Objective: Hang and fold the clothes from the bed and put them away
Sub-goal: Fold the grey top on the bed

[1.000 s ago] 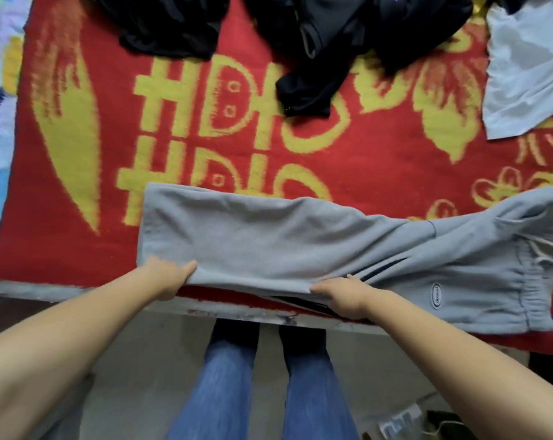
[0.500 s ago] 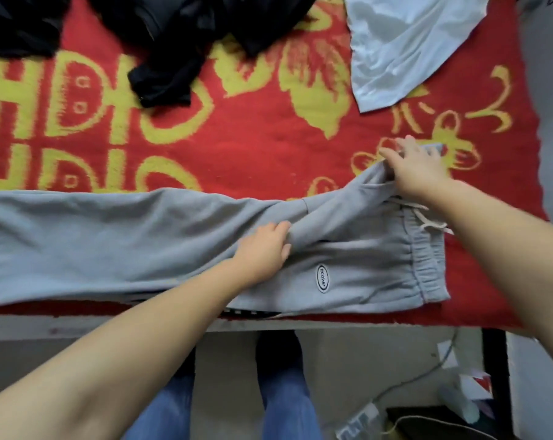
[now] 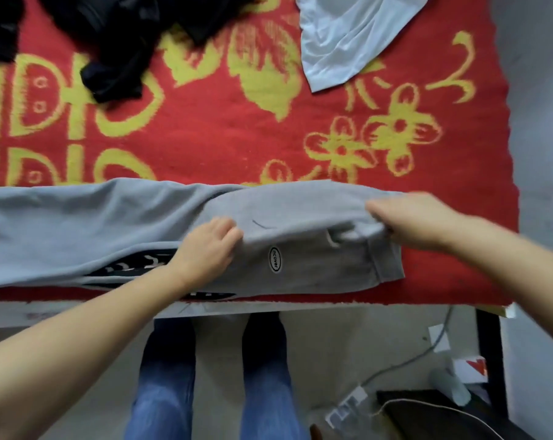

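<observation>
Grey sweatpants (image 3: pixel 78 230) lie lengthwise along the near edge of the bed, waistband to the right, an oval logo on the hip. My left hand (image 3: pixel 205 252) grips a fold of the grey fabric at the crotch area. My right hand (image 3: pixel 418 220) holds the waistband end, pulled over toward me across the hip. A black garment with white marks (image 3: pixel 132 265) peeks out from under the sweatpants.
The bed carries a red blanket with yellow patterns (image 3: pixel 237 138). Black clothes (image 3: pixel 116 49) are heaped at the far left, a pale blue-white garment (image 3: pixel 341 36) lies at the far right. Cables and a power strip (image 3: pixel 348 404) lie on the floor by my legs.
My view shifted right along the sweatpants. My right hand went to the waistband's far corner and drew it toward me; my left hand moved from the leg end to the crotch.
</observation>
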